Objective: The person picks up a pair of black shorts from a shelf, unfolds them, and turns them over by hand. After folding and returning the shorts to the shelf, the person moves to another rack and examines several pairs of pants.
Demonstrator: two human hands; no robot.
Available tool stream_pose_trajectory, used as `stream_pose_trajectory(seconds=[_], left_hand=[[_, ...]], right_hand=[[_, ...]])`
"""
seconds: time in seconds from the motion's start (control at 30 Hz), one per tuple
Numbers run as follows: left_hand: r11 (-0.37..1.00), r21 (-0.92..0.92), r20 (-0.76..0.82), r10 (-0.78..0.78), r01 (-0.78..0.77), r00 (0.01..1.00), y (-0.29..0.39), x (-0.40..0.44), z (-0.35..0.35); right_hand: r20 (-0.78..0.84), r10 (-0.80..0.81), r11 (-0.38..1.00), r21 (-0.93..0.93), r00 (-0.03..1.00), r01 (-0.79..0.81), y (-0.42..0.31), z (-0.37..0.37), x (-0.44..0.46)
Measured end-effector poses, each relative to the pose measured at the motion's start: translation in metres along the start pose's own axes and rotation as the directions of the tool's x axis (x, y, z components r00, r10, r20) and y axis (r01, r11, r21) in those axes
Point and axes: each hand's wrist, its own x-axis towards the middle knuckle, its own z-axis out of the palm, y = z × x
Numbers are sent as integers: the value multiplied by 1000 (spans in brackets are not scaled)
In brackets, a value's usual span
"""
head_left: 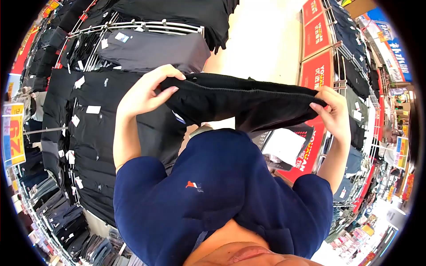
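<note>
Black trousers or a similar black garment (266,104) hang stretched between my two hands, its ribbed waistband edge running across the view in front of my navy shirt (213,173). On the left, my left hand (155,88) pinches one end of the band between thumb and fingers. The other end is gripped by my right hand (330,111), thumb on the near side. The lower part of the garment hangs down and is partly hidden behind my chest.
Racks of folded black clothes (97,133) with white tags fill the left. A dark grey garment (153,51) lies over a metal rack at the top. Red display panels (317,35) line the right, beside a bright floor (262,40). A white paper (284,146) shows below my right hand.
</note>
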Motion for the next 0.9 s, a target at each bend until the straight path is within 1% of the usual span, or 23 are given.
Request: stream_pose_trajectory(seconds=[0.03,0.07,0.1,0.17,0.2,0.23,0.3,0.33,0.37,0.43,0.47,0.5,0.57,0.6,0.7,0.73,0.77,0.8,0.83,0.9], left_hand=[[995,21,35,-103,102,994,-6,10,-3],[994,-48,11,-101,101,995,-16,21,-3],[994,-57,14,-92,93,996,-30,30,-6],[975,-139,60,-166,173,984,-56,46,-11],[972,-148,86,-169,180,982,-66,54,-12],[971,-159,81,-165,176,983,-73,61,-13],[992,-98,106,-73,84,992,-87,75,-16],[980,-178,93,-77,92,993,-97,79,-14],[979,-182,92,-74,90,993,-102,84,-17],[983,-112,160,-129,148,979,-108,94,-23],[992,-97,120,-72,84,990,-117,97,-21],[992,-93,116,-70,81,991,-121,102,-24],[977,-132,108,-154,167,982,-127,108,-28],[977,-129,108,-156,169,982,-132,110,-29],[963,-193,91,-172,187,981,-147,116,-29],[984,-114,96,-127,138,987,-146,120,-31],[980,-122,119,-144,159,982,-145,123,-33],[983,-98,176,-139,158,975,-145,125,-35],[986,-72,230,-132,152,964,-147,127,-36],[969,-127,290,-169,213,942,-144,131,-33]], right_hand=[[18,-14,999,-31,1000,15,-1,-4,11],[38,37,998,-53,999,-34,-2,-8,22],[36,45,997,-62,998,-43,1,-9,33],[38,125,987,-109,991,-120,9,-10,51],[1,110,987,-119,994,-109,11,-7,60],[-12,97,985,-145,995,-98,15,-6,68],[-43,68,987,-141,997,-73,18,-5,84],[-39,70,986,-145,997,-75,18,-7,91],[-46,97,984,-143,994,-103,18,-9,97],[-53,122,982,-141,991,-128,21,-13,107],[-54,92,981,-164,994,-100,24,-13,112],[-57,59,980,-187,997,-69,26,-13,117],[-67,38,982,-181,997,-49,30,-13,126],[-71,40,986,-162,997,-51,34,-13,129],[-73,45,992,-118,996,-53,43,-9,141],[-66,35,993,-114,997,-43,47,-9,144],[-60,27,993,-109,998,-34,51,-9,147],[-70,32,995,-95,997,-38,54,-10,149],[-98,11,999,-34,995,-15,64,-9,150],[-117,-26,1000,0,993,26,72,-11,154]])
